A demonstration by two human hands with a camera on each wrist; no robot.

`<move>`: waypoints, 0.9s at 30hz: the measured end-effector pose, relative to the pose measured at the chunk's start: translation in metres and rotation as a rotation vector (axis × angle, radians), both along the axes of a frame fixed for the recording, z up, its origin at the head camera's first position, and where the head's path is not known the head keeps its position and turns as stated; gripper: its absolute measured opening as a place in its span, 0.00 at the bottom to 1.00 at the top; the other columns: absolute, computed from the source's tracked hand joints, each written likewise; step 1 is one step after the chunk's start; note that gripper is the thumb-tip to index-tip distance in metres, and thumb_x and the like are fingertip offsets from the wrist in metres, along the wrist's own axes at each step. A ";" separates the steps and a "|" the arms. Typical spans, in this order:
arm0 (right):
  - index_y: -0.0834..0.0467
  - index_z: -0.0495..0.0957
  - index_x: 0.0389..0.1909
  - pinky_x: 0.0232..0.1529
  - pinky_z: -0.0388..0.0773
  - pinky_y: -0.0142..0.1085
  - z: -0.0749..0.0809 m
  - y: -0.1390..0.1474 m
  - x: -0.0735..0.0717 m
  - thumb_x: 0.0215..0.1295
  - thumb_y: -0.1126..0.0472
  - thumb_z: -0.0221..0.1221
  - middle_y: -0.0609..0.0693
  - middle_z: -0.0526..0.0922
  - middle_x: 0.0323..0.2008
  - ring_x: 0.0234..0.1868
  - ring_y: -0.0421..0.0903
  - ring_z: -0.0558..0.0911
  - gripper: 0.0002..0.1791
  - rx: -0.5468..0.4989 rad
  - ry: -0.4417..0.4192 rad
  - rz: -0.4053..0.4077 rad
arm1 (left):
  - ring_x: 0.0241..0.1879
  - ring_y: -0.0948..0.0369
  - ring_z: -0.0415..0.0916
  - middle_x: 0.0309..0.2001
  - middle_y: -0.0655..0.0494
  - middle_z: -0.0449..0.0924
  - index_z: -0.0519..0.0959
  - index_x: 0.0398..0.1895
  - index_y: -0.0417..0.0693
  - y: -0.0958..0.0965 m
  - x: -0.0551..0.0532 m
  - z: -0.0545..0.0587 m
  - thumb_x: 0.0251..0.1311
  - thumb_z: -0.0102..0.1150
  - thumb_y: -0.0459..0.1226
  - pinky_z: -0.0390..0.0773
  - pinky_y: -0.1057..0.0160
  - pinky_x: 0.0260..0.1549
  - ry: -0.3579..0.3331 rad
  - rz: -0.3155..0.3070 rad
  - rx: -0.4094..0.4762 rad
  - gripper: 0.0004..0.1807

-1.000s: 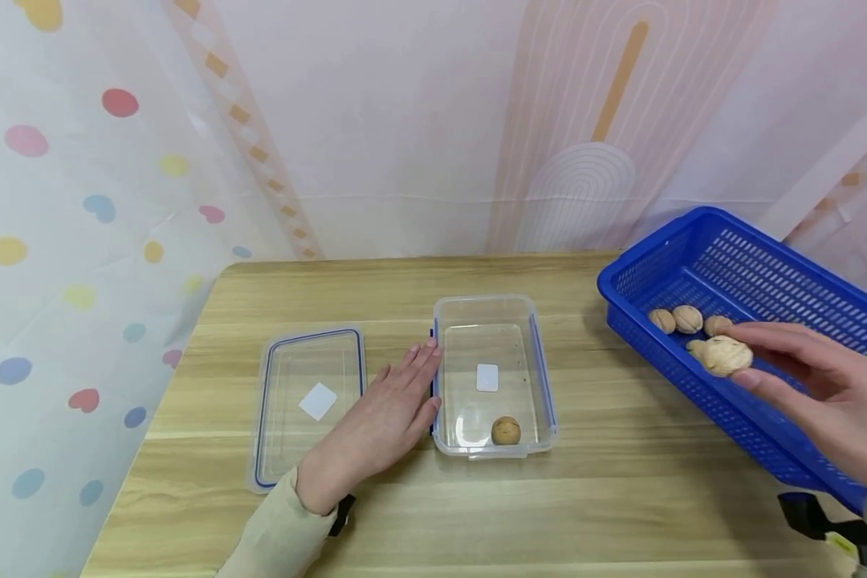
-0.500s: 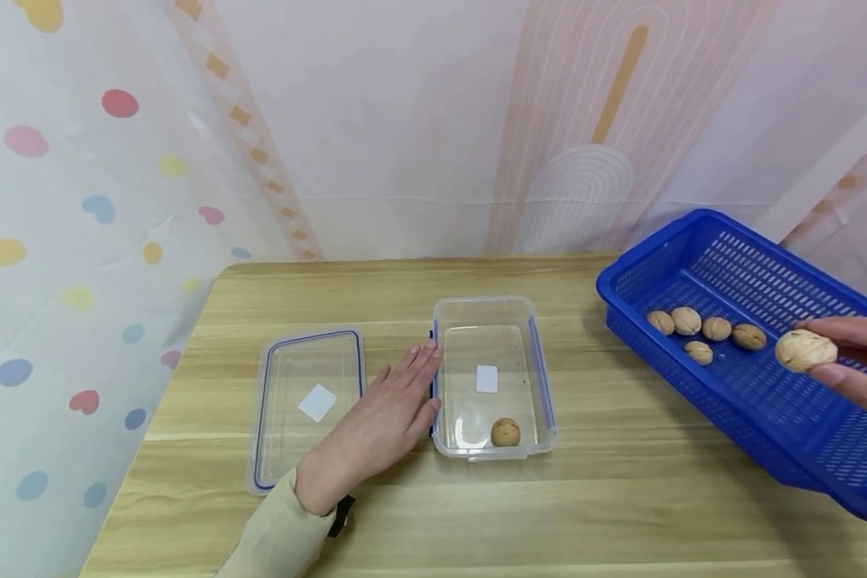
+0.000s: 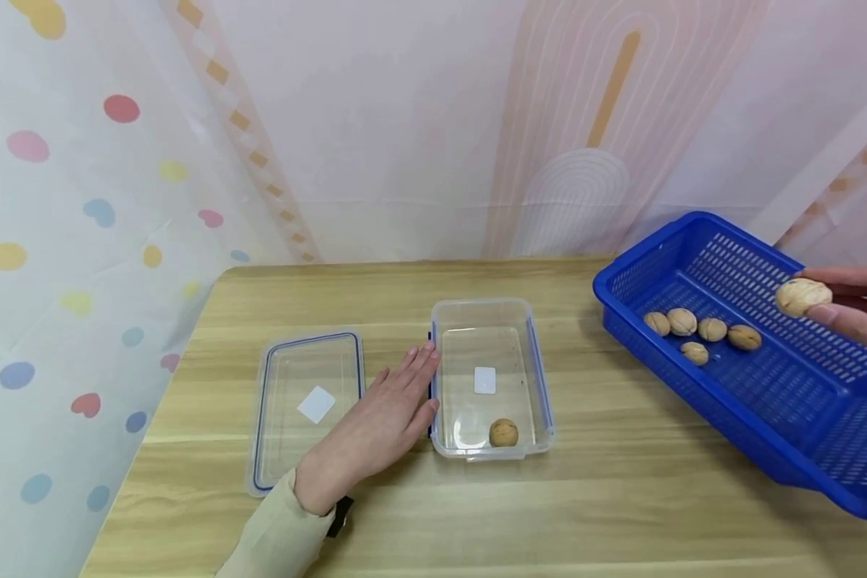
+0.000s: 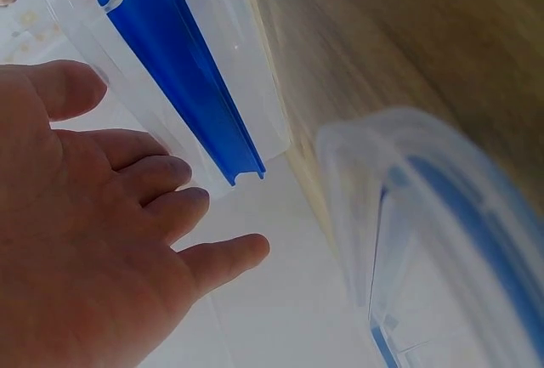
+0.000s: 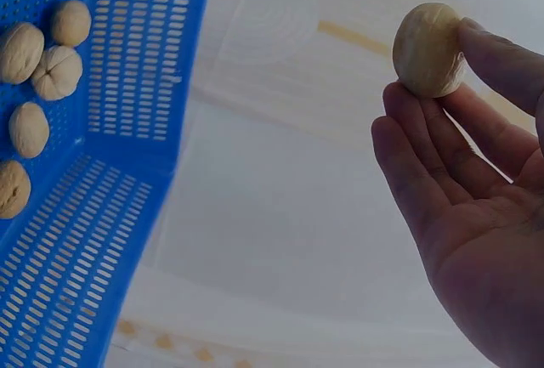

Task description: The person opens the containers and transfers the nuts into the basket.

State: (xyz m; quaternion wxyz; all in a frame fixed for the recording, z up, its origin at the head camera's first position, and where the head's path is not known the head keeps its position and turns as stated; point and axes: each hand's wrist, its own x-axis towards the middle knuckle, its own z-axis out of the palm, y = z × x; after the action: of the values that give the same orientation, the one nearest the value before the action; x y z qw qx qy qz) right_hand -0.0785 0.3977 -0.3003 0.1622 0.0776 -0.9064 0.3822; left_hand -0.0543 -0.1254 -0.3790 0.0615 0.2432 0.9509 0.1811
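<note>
A pale walnut (image 3: 803, 297) is pinched between the thumb and fingers of my right hand (image 3: 863, 303), held above the blue basket (image 3: 787, 466). The right wrist view shows that same walnut (image 5: 428, 50) at the fingertips. Inside the basket, several walnuts (image 3: 712, 329) lie grouped toward its left end. My left hand (image 3: 376, 425) touches the left side of a clear plastic container (image 3: 482, 309) with straight fingers. One brown walnut (image 3: 503, 433) sits near the container's front wall. In the left wrist view the left palm (image 4: 76, 240) faces the container's blue side clip (image 4: 183, 79).
A clear lid (image 3: 311, 341) with a blue seal lies left of the container, partly behind the left hand. Both rest on a wooden table (image 3: 549, 514). A patterned curtain (image 3: 405, 128) hangs behind and to the left.
My right hand has moved right with the pinched walnut, then up above the basket, uncovering the walnuts there. The left hand and the container have stayed in place.
</note>
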 end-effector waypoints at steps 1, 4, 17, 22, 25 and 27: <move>0.57 0.73 0.71 0.46 0.71 0.13 0.001 -0.002 -0.002 0.79 0.64 0.55 0.27 0.74 0.51 0.50 0.24 0.74 0.23 -0.003 -0.017 -0.005 | 0.81 0.50 0.43 0.83 0.49 0.44 0.52 0.83 0.40 0.000 0.000 0.000 0.82 0.43 0.46 0.54 0.36 0.74 -0.004 0.003 0.001 0.34; 0.52 0.76 0.67 0.48 0.70 0.14 0.006 -0.007 -0.010 0.78 0.64 0.56 0.26 0.75 0.50 0.50 0.24 0.74 0.20 -0.013 -0.026 0.011 | 0.81 0.51 0.42 0.83 0.49 0.44 0.52 0.83 0.40 0.001 0.001 0.000 0.82 0.43 0.46 0.54 0.36 0.74 -0.014 0.005 0.004 0.34; 0.70 0.69 0.70 0.52 0.65 0.16 0.002 -0.009 -0.052 0.82 0.56 0.52 0.68 0.75 0.59 0.56 0.55 0.75 0.26 0.174 -0.166 0.045 | 0.81 0.48 0.44 0.83 0.48 0.44 0.52 0.82 0.39 -0.001 0.001 0.001 0.82 0.43 0.46 0.56 0.35 0.73 0.014 -0.005 0.000 0.34; 0.70 0.73 0.66 0.38 0.65 0.12 0.004 -0.011 -0.061 0.80 0.56 0.56 0.74 0.76 0.57 0.42 0.24 0.75 0.25 0.234 -0.175 0.056 | 0.81 0.49 0.44 0.83 0.49 0.44 0.52 0.82 0.40 0.000 0.001 0.001 0.81 0.43 0.46 0.56 0.35 0.73 0.004 0.001 -0.007 0.35; 0.71 0.75 0.64 0.34 0.64 0.11 0.004 -0.010 -0.067 0.79 0.55 0.57 0.75 0.78 0.56 0.39 0.16 0.72 0.25 0.244 -0.204 0.057 | 0.81 0.49 0.44 0.83 0.49 0.44 0.52 0.83 0.40 0.000 0.001 0.002 0.81 0.43 0.46 0.55 0.35 0.73 -0.003 0.006 -0.008 0.35; 0.70 0.74 0.65 0.32 0.64 0.12 0.004 -0.010 -0.071 0.80 0.52 0.56 0.76 0.77 0.57 0.44 0.32 0.81 0.27 0.265 -0.239 0.054 | 0.81 0.50 0.44 0.83 0.49 0.44 0.51 0.83 0.41 0.000 0.001 0.002 0.81 0.43 0.46 0.55 0.35 0.73 -0.007 0.008 -0.009 0.35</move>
State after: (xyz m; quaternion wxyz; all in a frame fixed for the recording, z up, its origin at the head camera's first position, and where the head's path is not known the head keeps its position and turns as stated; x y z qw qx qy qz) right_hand -0.1493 0.3878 -0.2964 0.0313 0.0767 -0.9593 0.2699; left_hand -0.0530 -0.1251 -0.3769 0.0653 0.2387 0.9525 0.1777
